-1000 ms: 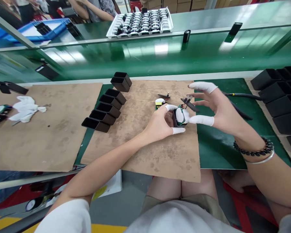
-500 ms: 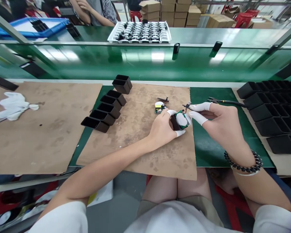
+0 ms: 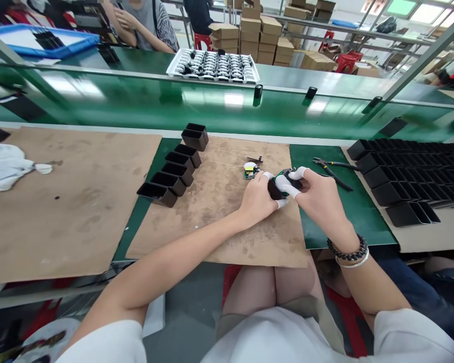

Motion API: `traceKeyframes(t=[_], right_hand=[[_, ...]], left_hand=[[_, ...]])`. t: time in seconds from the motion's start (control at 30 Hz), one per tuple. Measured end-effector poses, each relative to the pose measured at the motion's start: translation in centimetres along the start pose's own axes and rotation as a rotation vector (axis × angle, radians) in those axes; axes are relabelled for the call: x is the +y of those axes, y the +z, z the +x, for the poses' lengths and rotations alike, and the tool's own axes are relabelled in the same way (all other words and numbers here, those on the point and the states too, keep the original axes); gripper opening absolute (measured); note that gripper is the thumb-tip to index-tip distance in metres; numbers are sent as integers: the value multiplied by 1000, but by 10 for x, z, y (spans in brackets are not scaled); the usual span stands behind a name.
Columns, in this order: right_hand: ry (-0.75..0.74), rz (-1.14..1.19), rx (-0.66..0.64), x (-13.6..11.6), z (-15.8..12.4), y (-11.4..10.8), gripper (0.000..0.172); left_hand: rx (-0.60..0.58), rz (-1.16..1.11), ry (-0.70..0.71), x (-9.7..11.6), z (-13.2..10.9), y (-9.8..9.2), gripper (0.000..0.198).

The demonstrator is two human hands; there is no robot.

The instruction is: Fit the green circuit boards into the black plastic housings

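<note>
My left hand (image 3: 256, 199), with white finger cots, is wrapped round a small black plastic case (image 3: 274, 191) above the cardboard. A green circuit board (image 3: 279, 176) sits at the case's opening, partly covered by fingers; how deep it reaches inside is hidden. My right hand (image 3: 320, 194), also in finger cots, pinches the board and a dark part beside it with thumb and forefinger. Just left of the case lies a second circuit board (image 3: 249, 171) with a yellow component. Behind that rests a small thin black piece (image 3: 254, 160).
Several empty black cases (image 3: 162, 187) stand in a slanted row at left. Cutting pliers (image 3: 335, 170) lie open at right, near rows of black cases (image 3: 386, 174). Across the green conveyor (image 3: 144, 103) is a white tray (image 3: 174, 70) of parts. A white glove (image 3: 7, 166) lies far left.
My right hand has moved left from holding a small dark part beside the board to pressing onto the board at the case. The camera view has turned and tilted slightly.
</note>
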State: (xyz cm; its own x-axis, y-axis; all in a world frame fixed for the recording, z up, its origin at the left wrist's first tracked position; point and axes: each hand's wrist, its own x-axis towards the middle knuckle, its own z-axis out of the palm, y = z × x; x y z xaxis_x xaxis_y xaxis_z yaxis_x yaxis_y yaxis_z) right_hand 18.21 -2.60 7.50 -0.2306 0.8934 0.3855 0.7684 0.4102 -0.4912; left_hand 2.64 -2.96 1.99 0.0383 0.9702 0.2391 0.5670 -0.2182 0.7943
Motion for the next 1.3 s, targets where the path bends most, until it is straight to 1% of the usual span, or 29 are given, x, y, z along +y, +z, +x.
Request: traceKeyframes(t=[0.07,0.1,0.23,0.3,0.37,0.5,0.6,0.7,0.8,0.87,0.93,1.0,1.07,1.17,1.3], right_hand=[[21,55,-24,0,1,1,13],[24,46,-22,-1,1,2,13],[-5,-175,5,-8,-3,5,5],[-30,-263,-10,-10,-4,6,7],[-45,-279,-13,-10,-5,8,8],[-41,-206,39,-7,-6,11,7],[-38,-129,46,-7,-9,10,3],[-26,-36,82,-8,-18,6,5],[-4,79,109,-9,-30,-4,12],[-18,155,42,-6,-35,-13,20],[-85,205,-76,1,-34,-21,32],[-173,270,-196,13,-27,-24,43],[-232,390,-289,26,-14,-22,48],[-282,504,-386,39,8,-13,47],[-357,476,-418,44,29,-5,49]], left_hand=[[-8,-7,-5,-1,0,0,50],[-16,-6,-10,-1,0,0,50],[-26,-10,-9,-1,0,0,44],[-16,-16,-6,-1,0,0,43],[-16,-12,-6,-1,0,0,44],[-25,-28,-5,-3,0,-1,45],[-20,-85,5,-4,-1,0,45],[10,-97,74,-5,-3,2,46],[49,-64,169,-7,-6,4,51],[48,-52,231,-9,-6,2,52],[40,-55,283,-10,-4,-3,54],[9,-72,330,-12,-2,-9,55],[-50,-89,346,-13,2,-15,55],[-119,-125,266,-13,7,-18,55],[-152,-212,110,-14,10,-17,54]])
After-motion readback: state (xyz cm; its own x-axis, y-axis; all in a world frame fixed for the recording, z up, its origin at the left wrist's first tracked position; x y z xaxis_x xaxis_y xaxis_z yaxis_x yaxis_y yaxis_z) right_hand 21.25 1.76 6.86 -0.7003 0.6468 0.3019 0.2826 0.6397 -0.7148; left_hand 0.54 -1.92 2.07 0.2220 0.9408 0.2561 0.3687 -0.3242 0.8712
